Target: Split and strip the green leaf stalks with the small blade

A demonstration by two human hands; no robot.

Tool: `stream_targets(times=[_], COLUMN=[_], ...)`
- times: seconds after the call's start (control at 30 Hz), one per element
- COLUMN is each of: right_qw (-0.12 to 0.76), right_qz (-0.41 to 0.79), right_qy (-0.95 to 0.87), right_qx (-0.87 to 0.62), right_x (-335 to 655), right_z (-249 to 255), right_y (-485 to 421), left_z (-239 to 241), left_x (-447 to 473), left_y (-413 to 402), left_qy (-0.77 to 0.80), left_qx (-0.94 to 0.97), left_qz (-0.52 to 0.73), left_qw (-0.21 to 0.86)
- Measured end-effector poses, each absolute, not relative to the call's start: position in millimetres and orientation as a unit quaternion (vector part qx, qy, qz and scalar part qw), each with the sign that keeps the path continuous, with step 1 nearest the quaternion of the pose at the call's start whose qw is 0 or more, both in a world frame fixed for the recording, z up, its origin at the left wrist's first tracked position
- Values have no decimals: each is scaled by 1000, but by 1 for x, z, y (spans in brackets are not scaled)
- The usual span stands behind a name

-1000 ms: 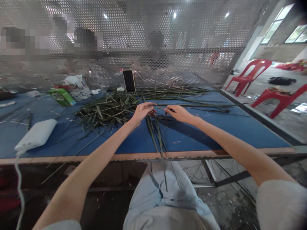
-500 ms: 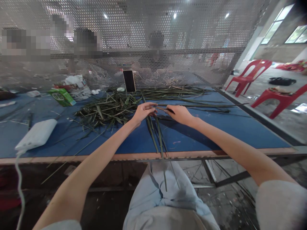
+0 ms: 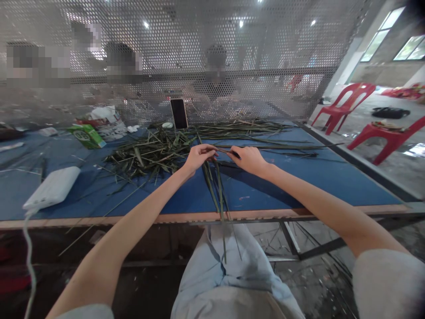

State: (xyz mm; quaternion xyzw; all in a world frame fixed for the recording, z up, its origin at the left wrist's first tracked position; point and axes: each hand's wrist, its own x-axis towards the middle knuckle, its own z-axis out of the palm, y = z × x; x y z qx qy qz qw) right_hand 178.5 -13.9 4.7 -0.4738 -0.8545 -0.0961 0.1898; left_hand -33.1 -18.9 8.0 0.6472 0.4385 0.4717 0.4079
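Both hands hold long, narrow leaf strips above the blue table (image 3: 265,195). My left hand (image 3: 200,157) is closed in a pinch, thumb against fingers, around strips that run across to the other hand. A short way to the right, my right hand (image 3: 249,158) is closed on the same strips, its fingers curled under. From beside my left hand, several green leaf strips (image 3: 219,188) hang toward me and past the table's front edge. Left of my hands lies a heap of cut leaf pieces (image 3: 146,153). Where the fingertips meet the strips is partly hidden.
Long leaf strips (image 3: 245,129) lie along the back. A phone (image 3: 179,113) leans upright against the perforated metal screen (image 3: 265,57); people sit behind it. Left stand a green box (image 3: 86,135) and a corded white power bank (image 3: 53,188). Red chairs (image 3: 348,103) stand at right.
Both hands stay in nearly the same place, still holding the strips. My left fingers have drawn closer together, and the hanging strip ends have swung slightly left.
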Motion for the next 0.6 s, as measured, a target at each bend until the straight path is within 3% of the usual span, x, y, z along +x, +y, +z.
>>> stream_targets(times=[0.6], right_qw=[211], right_qz=[-117], right_qy=[-850], right_qx=[-469], right_x=[178], right_z=[0], right_y=[-12], left_z=[5], left_x=[-38], left_y=[-16], left_qy=[473], left_qx=[555], left_qz=[513], left_qw=[453])
